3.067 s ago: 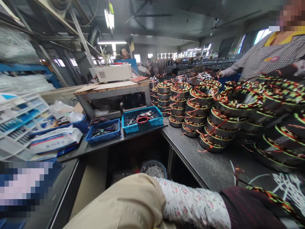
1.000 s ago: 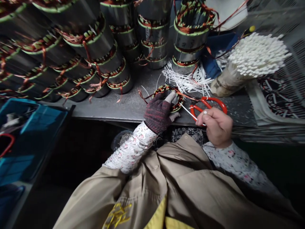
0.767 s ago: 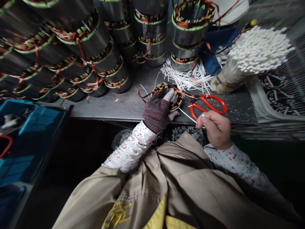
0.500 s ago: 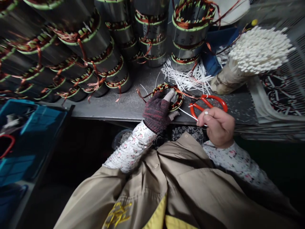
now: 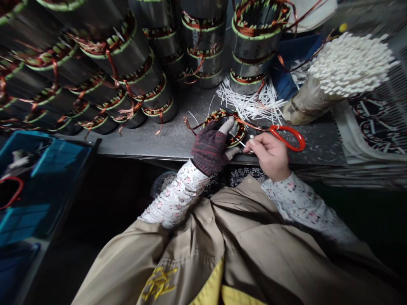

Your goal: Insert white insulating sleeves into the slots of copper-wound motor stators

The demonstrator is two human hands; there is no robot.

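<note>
My left hand [image 5: 211, 146], in a dark fingerless knit glove, grips a small motor stator [image 5: 238, 137] lying on the bench. Its fingers reach over the stator's copper windings and partly hide them. Just to the right, my bare right hand [image 5: 269, 154] pinches a thin white cord [image 5: 244, 144], close to the stator's near rim. Behind that hand lie red-handled scissors [image 5: 300, 140], one loop covered by it. Copper lead wires [image 5: 251, 124] run from the stator toward the scissors.
Stacked stators [image 5: 155, 101] fill the left and back of the bench. Loose white strips [image 5: 251, 99] lie behind my hands. A wrapped bundle of white sticks [image 5: 352, 63] stands right, beside a pale basket [image 5: 356, 146]. Blue bins [image 5: 63, 156] sit at lower left.
My right hand has moved left and slightly up, closer to the stator, and the visible stretch of white cord is shorter. My left hand keeps its place.
</note>
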